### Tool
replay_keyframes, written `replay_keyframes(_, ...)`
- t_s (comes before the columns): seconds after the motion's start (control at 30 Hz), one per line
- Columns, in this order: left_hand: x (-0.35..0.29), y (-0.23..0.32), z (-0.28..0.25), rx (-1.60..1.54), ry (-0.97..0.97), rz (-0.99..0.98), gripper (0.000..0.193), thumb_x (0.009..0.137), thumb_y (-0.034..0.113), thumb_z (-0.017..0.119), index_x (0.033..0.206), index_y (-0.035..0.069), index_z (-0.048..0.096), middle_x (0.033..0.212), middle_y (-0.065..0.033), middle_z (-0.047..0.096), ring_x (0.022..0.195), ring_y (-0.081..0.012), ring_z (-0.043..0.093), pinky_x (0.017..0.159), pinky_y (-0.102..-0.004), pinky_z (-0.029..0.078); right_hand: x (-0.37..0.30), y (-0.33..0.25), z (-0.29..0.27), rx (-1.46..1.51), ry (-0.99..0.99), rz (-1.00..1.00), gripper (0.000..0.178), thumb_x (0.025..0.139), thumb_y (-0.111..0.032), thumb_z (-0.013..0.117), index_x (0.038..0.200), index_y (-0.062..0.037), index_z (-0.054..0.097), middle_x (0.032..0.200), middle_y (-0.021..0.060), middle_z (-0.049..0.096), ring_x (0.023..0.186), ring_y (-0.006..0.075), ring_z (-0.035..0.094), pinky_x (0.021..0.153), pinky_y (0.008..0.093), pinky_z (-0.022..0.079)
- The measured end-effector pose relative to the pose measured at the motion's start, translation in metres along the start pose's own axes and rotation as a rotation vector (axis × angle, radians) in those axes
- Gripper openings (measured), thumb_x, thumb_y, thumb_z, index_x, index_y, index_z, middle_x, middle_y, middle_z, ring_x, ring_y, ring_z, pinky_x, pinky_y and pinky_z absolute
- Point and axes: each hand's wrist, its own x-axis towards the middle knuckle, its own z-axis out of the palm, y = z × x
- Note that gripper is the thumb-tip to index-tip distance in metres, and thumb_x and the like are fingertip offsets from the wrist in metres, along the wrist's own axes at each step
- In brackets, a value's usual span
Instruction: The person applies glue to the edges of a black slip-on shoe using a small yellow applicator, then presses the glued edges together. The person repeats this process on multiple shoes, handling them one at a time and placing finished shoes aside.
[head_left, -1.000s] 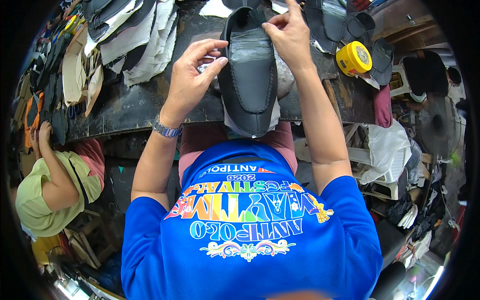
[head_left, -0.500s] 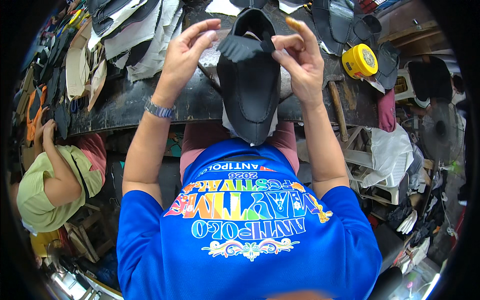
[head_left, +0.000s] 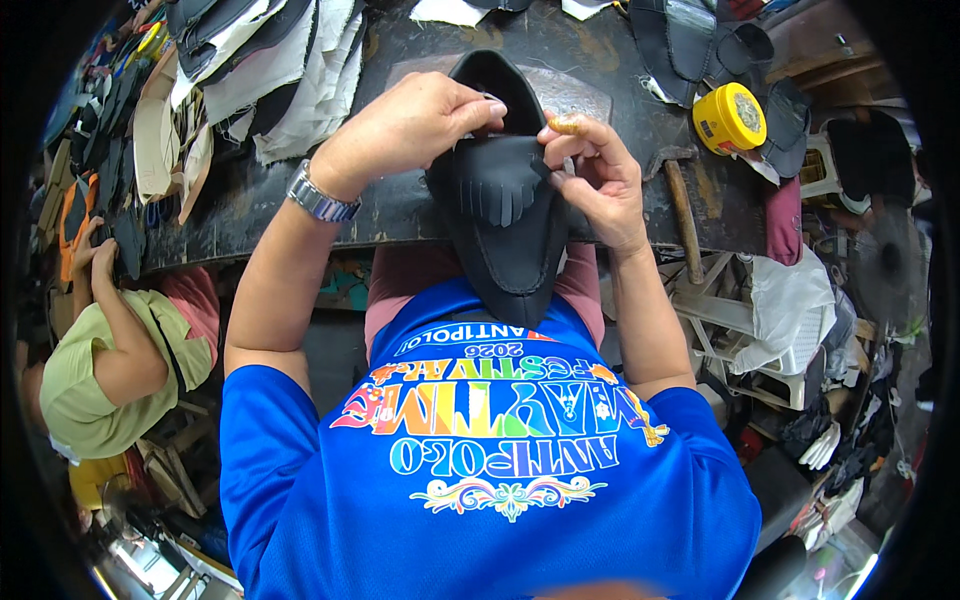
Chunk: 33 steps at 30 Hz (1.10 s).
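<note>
A black loafer-style shoe upper (head_left: pixel 506 262) lies over the table edge against my lap, its toe toward me and its opening (head_left: pixel 492 78) away. Across its instep sits a black fringed strip (head_left: pixel 497 188), the cut strands pointing to the toe. My left hand (head_left: pixel 432 122) is closed at the left of the opening, thumb and fingers pressed together; what they pinch is hidden. At the strip's right end, my right hand (head_left: pixel 603 185) pinches its edge between thumb and forefinger. A small pale bit shows at the right fingertips; I cannot tell what it is.
On the dark table (head_left: pixel 270 215), a hammer (head_left: pixel 684 215) and a yellow tub (head_left: pixel 730 119) stand to the right. White-backed black pieces (head_left: pixel 300 90) are piled at the left. More shoe uppers (head_left: pixel 680 45) lie at far right. A person in light green (head_left: pixel 110 370) sits at left.
The shoe upper has shifted toward me, and its fringed strip now lies flat across the instep. My left hand has come rightward to the opening and closed; the right hand has lowered.
</note>
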Motion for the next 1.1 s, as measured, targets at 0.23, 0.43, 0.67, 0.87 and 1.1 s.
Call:
replay_keyframes(0.23, -0.017, 0.009, 0.005, -0.069, 0.009, -0.036, 0.04, 0.104, 0.035, 0.057, 0.099, 0.0, 0.076, 0.057, -0.0059, 0.06, 0.044, -0.0112, 0.055, 0.045, -0.0274, 0.043, 0.01, -0.017, 0.011, 0.155, 0.228, -0.039, 0.053, 0.089, 0.001, 0.063, 0.14, -0.001, 0.051, 0.092, 0.0084, 0.065, 0.09, 0.0143, 0.062, 0.095, 0.0328, 0.047)
replay_keyframes(0.43, -0.03, 0.009, 0.005, -0.32, -0.035, -0.142, 0.041, 0.103, 0.035, 0.057, 0.092, 0.001, 0.076, 0.053, -0.0026, 0.058, 0.041, -0.0083, 0.055, 0.041, -0.025, 0.043, 0.003, -0.051, 0.031, -0.067, 0.288, 0.343, 0.051, 0.093, -0.003, 0.07, 0.14, -0.0003, 0.051, 0.076, 0.0008, 0.063, 0.073, 0.0059, 0.059, 0.069, 0.0196, 0.046)
replay_keyframes(0.67, -0.046, 0.008, 0.013, -0.488, -0.025, -0.171, 0.035, 0.104, 0.032, 0.059, 0.109, 0.002, 0.076, 0.059, -0.0024, 0.062, 0.042, -0.0074, 0.054, 0.041, -0.0234, 0.043, -0.013, -0.06, 0.054, -0.094, 0.264, 0.356, 0.064, 0.093, 0.001, 0.068, 0.15, -0.001, 0.039, 0.091, 0.0067, 0.068, 0.083, 0.0097, 0.064, 0.08, 0.0227, 0.051)
replay_keyframes(0.87, -0.054, 0.01, 0.024, -0.534, 0.048, -0.162, 0.032, 0.101, 0.03, 0.063, 0.118, 0.005, 0.075, 0.07, -0.002, 0.068, 0.045, -0.0045, 0.053, 0.041, -0.0211, 0.04, -0.017, -0.055, 0.052, 0.06, 0.297, 0.429, 0.069, 0.091, 0.001, 0.068, 0.153, -0.0004, 0.037, 0.082, 0.0022, 0.064, 0.076, 0.0062, 0.061, 0.07, 0.0196, 0.047)
replay_keyframes(1.1, -0.062, 0.007, 0.04, -0.478, 0.184, -0.048, 0.028, 0.097, 0.025, 0.07, 0.115, 0.004, 0.076, 0.071, 0.0, 0.069, 0.048, -0.0017, 0.052, 0.041, -0.0184, 0.038, -0.013, -0.061, 0.044, 0.034, 0.23, 0.472, 0.073, 0.09, 0.003, 0.068, 0.154, -0.0013, 0.034, 0.081, 0.0012, 0.062, 0.075, 0.0046, 0.058, 0.069, 0.0184, 0.044)
